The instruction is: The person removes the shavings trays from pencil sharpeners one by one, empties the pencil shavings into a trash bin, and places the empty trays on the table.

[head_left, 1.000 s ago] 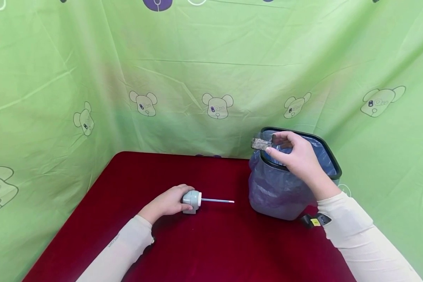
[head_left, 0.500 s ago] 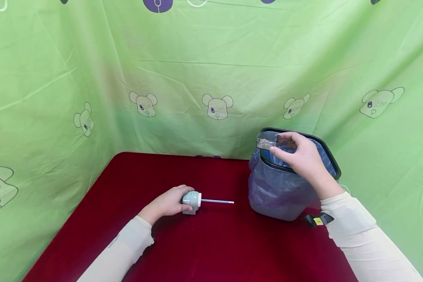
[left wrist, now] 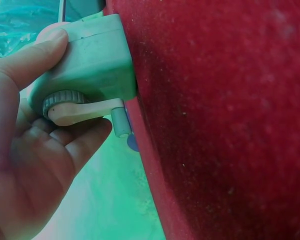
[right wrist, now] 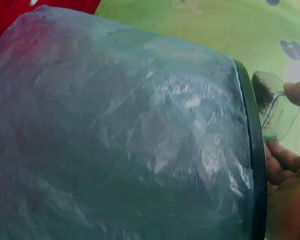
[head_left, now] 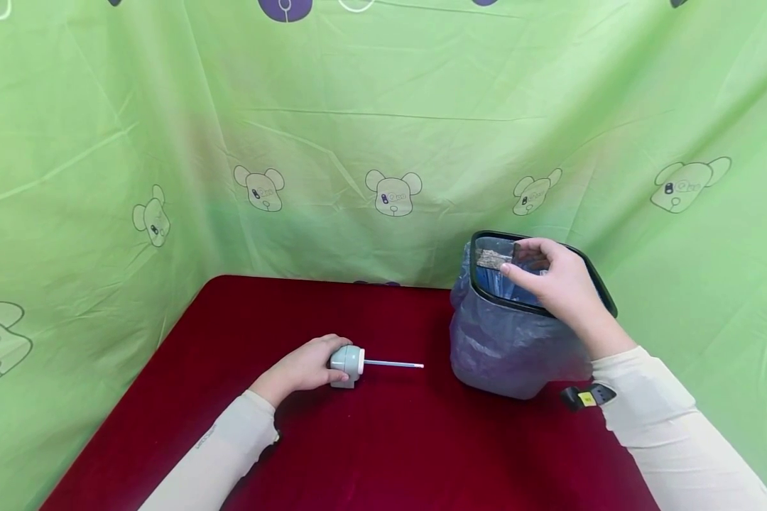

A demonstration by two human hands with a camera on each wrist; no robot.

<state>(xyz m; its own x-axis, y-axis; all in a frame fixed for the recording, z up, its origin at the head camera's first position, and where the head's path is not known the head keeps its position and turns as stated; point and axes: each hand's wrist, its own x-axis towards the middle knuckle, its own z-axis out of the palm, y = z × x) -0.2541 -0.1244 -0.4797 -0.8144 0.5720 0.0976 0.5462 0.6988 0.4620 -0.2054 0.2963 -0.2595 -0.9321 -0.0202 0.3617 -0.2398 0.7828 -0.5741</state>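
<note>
On the red table, my left hand point(head_left: 302, 367) holds a pale green crank pencil sharpener point(head_left: 347, 363), thumb on its near side. A pencil point(head_left: 393, 364) sticks out of its front to the right. The left wrist view shows the sharpener's crank handle point(left wrist: 85, 111) facing the palm. My right hand point(head_left: 565, 284) pinches a small clear shavings drawer point(head_left: 493, 257) between thumb and fingers, over the mouth of a bin point(head_left: 511, 304). Pencil shavings point(right wrist: 262, 92) lie gathered along one side inside the drawer, beside the bin's rim in the right wrist view.
A bluish plastic bag point(right wrist: 130, 120) lines the bin and hangs down its outside. The bin has a black rim and stands at the table's back right. Green printed cloth point(head_left: 332, 135) hangs behind and along both sides of the red table point(head_left: 390, 447).
My right hand has moved a little to the right with the shavings drawer, from the bin's left rim to over its opening. The left hand and sharpener stay in place.
</note>
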